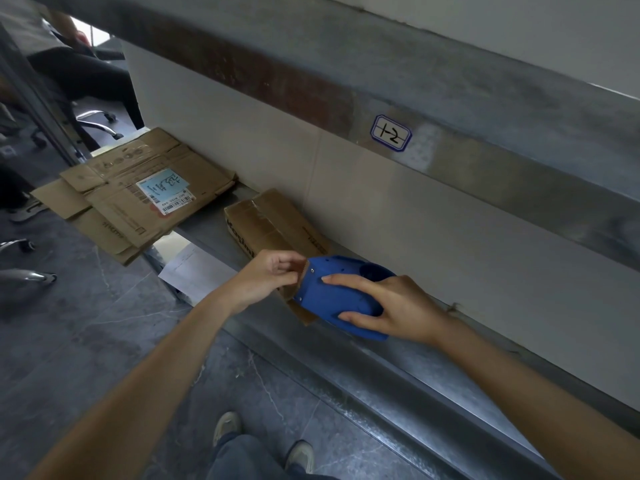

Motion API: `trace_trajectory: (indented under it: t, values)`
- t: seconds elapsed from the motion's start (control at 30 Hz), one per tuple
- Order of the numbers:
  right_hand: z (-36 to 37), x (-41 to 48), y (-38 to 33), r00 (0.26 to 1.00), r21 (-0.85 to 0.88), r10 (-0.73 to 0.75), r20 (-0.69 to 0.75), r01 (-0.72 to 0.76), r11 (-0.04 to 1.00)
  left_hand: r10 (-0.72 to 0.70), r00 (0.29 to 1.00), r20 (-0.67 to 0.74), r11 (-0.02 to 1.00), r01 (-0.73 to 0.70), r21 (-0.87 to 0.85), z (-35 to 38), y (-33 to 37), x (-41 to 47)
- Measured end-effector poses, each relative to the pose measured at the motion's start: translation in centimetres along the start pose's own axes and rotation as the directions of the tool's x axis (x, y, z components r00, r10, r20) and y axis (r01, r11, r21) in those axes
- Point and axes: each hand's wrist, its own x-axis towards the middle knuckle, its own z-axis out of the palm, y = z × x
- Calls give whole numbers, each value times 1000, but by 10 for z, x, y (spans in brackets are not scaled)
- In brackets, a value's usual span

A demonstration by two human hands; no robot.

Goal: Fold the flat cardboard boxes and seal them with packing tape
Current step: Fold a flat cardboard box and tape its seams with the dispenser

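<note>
Found the small brown cardboard box (273,223) on the grey metal ledge (398,362), against the wall; judged it light, stiff, apt to slide, best pinned from above. Saw the right hand (398,306) gripping the blue plastic tape dispenser (332,289) over its near end, left hand (266,275) pinching the tape end (302,270).

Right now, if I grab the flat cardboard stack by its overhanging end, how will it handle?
Probably light but floppy: the flat cardboard stack is creased along its fold lines, so it may bend. It likely slides apart, since the sheets lie loose and staggered. It overhangs the ledge, so a nudge could tip it off.
</note>
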Motion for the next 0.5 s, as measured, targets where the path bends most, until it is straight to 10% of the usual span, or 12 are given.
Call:
trace_trajectory:
  t: [0.5]
  values:
    - [-3,1,-13,1000,-15,-27,-13,27,1000,50,998,-45,999,-49,11,0,-3,-1]
